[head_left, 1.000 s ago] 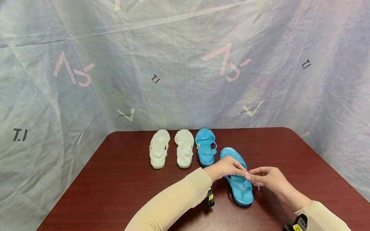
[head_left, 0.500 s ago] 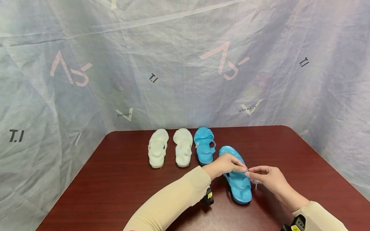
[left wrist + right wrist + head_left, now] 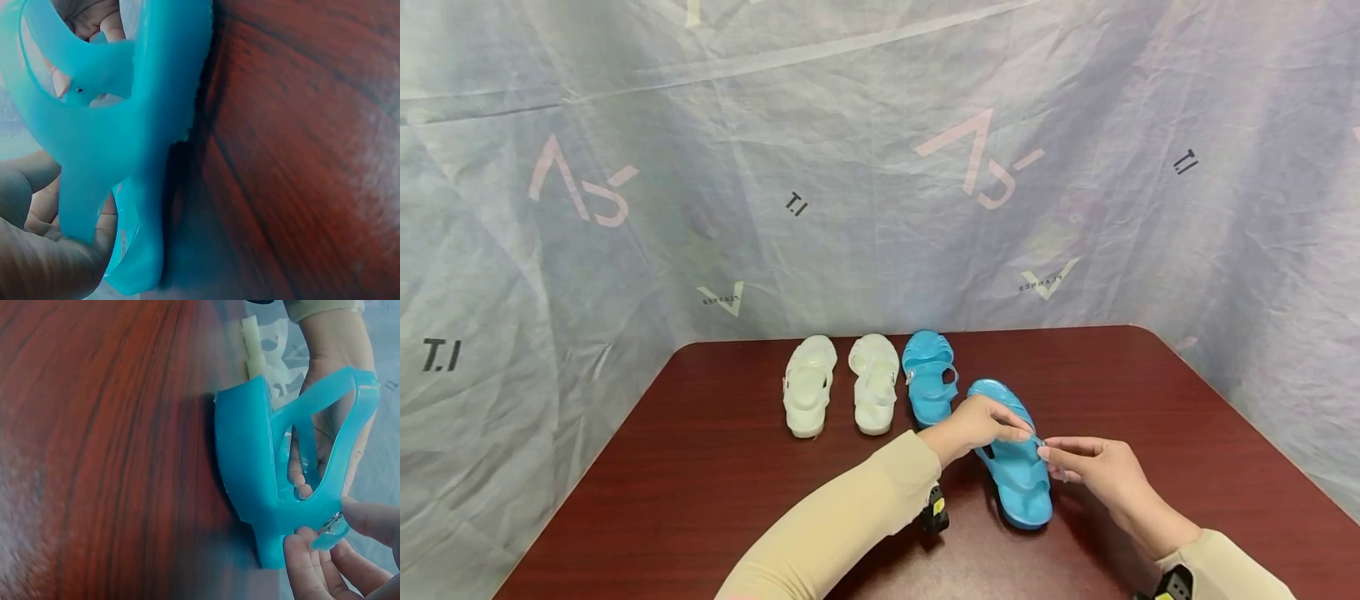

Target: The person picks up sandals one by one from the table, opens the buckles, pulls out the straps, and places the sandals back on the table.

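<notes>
A blue sandal (image 3: 1024, 500) lies at an angle on the table, toe pointing away, between my two hands. My left hand (image 3: 976, 429) reaches over its instep. In the left wrist view this hand grips a translucent blue strap (image 3: 81, 203) between thumb and fingers. My right hand (image 3: 1108, 475) comes in from the right and pinches the side strap near a small metal buckle (image 3: 332, 522). A short piece of strap shows between the fingertips of both hands. Behind the straps, the right wrist view also shows part of the left hand, partly covered by them.
Left of the hands stand a second blue sandal (image 3: 931, 390) and two white sandals, one outermost (image 3: 807, 392) and one nearer (image 3: 874, 390), all in a row at the back of the dark red table (image 3: 662, 500). A grey printed cloth (image 3: 850, 125) hangs behind.
The left hand has shifted slightly left and away from the right fingertips, so a bit of strap now shows between them. The sandal stays in place.
</notes>
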`<state>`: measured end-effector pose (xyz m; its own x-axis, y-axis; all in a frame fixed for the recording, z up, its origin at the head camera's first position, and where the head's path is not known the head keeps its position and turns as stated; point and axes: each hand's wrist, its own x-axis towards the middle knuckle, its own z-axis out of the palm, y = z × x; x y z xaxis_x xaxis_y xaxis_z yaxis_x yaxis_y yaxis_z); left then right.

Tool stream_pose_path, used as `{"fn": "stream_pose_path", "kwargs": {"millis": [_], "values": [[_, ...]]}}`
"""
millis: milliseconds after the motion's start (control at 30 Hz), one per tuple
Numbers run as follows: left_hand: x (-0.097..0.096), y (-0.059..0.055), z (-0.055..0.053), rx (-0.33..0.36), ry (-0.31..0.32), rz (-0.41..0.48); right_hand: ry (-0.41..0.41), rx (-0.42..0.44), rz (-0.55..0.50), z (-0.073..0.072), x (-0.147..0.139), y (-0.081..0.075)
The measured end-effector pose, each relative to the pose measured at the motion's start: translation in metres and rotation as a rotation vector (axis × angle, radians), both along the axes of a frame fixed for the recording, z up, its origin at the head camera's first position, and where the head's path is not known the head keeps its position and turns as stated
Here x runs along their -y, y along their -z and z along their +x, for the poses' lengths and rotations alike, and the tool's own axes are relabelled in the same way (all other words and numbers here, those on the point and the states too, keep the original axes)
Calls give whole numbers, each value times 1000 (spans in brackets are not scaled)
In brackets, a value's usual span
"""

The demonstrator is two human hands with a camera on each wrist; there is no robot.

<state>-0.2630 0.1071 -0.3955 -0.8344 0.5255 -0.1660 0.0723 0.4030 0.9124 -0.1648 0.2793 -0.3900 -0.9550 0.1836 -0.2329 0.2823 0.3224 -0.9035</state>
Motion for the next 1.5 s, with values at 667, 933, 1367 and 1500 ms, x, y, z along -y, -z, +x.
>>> {"fn": "stream_pose_path", "kwargs": {"millis": [667,933,1367,1500], "values": [[2,-10,-4,-86,213,-73,25,-39,-31,4,6,0],[-9,-14,-5,-273,255,-161,8,-44,1,2,6,-3],[-6,-12,3,-188,151,-126,41,-63,-85,4,11,4],[-5,-11,4,-189,143,-116,57,-59,-88,5,12,5]]}}
